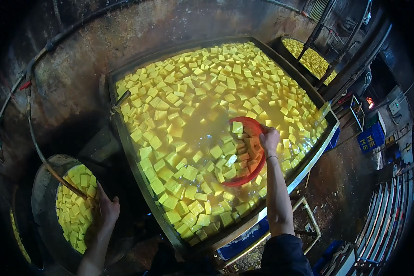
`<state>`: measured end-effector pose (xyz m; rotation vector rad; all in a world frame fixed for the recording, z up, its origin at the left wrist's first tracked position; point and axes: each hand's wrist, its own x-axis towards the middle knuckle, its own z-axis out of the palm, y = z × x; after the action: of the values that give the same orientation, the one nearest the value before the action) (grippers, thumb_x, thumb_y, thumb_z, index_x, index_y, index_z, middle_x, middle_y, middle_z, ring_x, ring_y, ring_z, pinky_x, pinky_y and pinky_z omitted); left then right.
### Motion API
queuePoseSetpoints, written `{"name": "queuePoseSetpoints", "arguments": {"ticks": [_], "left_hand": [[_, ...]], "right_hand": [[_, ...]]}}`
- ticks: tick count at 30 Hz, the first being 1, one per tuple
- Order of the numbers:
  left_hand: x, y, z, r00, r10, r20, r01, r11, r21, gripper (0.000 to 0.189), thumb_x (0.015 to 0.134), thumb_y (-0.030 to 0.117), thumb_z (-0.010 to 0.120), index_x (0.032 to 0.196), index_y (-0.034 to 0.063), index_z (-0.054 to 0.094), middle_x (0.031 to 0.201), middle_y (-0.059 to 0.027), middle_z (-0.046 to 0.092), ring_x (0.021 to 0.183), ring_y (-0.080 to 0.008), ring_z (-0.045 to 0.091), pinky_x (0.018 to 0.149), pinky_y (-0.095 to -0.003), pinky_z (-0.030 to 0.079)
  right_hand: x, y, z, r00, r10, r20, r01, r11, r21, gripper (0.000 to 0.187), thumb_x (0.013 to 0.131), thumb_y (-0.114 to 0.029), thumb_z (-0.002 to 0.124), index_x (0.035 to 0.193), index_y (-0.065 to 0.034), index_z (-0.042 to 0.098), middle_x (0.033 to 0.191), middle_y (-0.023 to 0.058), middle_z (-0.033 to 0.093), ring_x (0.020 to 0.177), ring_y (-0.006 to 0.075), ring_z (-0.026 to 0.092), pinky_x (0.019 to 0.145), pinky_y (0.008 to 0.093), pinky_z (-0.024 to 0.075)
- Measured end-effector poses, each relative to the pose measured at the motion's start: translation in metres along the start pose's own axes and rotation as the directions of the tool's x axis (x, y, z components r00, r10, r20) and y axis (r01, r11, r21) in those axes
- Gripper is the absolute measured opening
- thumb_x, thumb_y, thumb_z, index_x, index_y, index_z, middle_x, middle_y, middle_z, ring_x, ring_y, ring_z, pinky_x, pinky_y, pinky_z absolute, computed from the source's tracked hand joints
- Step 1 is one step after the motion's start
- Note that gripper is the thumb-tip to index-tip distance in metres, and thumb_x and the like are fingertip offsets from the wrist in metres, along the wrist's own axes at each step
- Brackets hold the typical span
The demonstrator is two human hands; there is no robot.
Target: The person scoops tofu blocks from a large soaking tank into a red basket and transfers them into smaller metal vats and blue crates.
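A large rectangular metal vat [128,151] holds cloudy yellow liquid crowded with floating yellow blocks, which look like tofu [194,208]. My right hand [270,138] grips the rim of a red plastic basket [247,180], tilted and partly sunk in the liquid, with several blocks inside it. To the left stands a round tub [43,193] full of similar yellow blocks. My left hand [109,208] is at that tub's right edge; whether its fingers grip the rim cannot be told. A hose [53,171] runs down into the round tub, ending among the blocks.
Pipes [55,40] run along the stained wall. Behind the vat's right corner stands another round container of yellow blocks [308,58]. A metal frame [312,215], a blue crate [371,137] and slatted racks [383,214] are on the right. A stick [122,99] crosses the vat's left rim.
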<state>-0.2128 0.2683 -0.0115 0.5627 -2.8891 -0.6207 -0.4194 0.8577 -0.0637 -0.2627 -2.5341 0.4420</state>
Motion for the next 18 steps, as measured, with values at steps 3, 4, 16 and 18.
{"name": "queuePoseSetpoints", "arguments": {"ticks": [3, 4, 16, 18], "left_hand": [[-0.003, -0.002, -0.010, 1.000, -0.023, 0.007, 0.023, 0.999, 0.023, 0.096, 0.077, -0.001, 0.065, 0.149, 0.0013, 0.000, 0.148, -0.0295, 0.023, 0.138, -0.0401, 0.026, 0.114, -0.0407, 0.023], [-0.003, 0.000, -0.010, 0.999, -0.034, 0.022, 0.033, 0.999, 0.025, 0.095, 0.078, -0.001, 0.064, 0.149, 0.0017, 0.000, 0.148, -0.0296, 0.023, 0.137, -0.0404, 0.027, 0.113, -0.0407, 0.023], [0.002, -0.010, -0.002, 0.999, -0.052, -0.011, 0.053, 0.994, 0.100, 0.094, 0.080, 0.004, 0.065, 0.149, 0.0044, 0.002, 0.149, -0.0287, 0.023, 0.136, -0.0416, 0.028, 0.112, -0.0438, 0.025], [0.001, -0.007, -0.006, 0.999, -0.049, -0.001, 0.049, 0.995, 0.086, 0.094, 0.080, 0.004, 0.065, 0.149, 0.0044, 0.002, 0.149, -0.0283, 0.022, 0.137, -0.0411, 0.026, 0.113, -0.0433, 0.024]], "right_hand": [[-0.013, -0.057, 0.007, 0.995, 0.080, 0.064, -0.078, 0.997, -0.021, 0.037, 0.065, -0.013, 0.065, 0.101, -0.0183, 0.074, 0.084, 0.0186, 0.067, 0.078, 0.0355, 0.064, 0.074, 0.0415, 0.0524], [-0.016, -0.061, 0.013, 0.987, 0.140, 0.076, -0.134, 0.987, -0.085, 0.034, 0.066, -0.015, 0.067, 0.098, -0.0215, 0.075, 0.083, 0.0175, 0.068, 0.075, 0.0365, 0.065, 0.073, 0.0421, 0.0530], [-0.048, -0.061, 0.059, 0.923, 0.356, 0.145, -0.364, 0.931, 0.031, 0.037, 0.064, -0.019, 0.062, 0.099, -0.0224, 0.074, 0.078, 0.0165, 0.069, 0.075, 0.0334, 0.067, 0.072, 0.0408, 0.0539], [-0.049, -0.061, 0.055, 0.902, 0.396, 0.169, -0.415, 0.904, 0.097, 0.040, 0.064, -0.018, 0.061, 0.101, -0.0229, 0.074, 0.079, 0.0163, 0.069, 0.075, 0.0323, 0.067, 0.073, 0.0401, 0.0538]]}}
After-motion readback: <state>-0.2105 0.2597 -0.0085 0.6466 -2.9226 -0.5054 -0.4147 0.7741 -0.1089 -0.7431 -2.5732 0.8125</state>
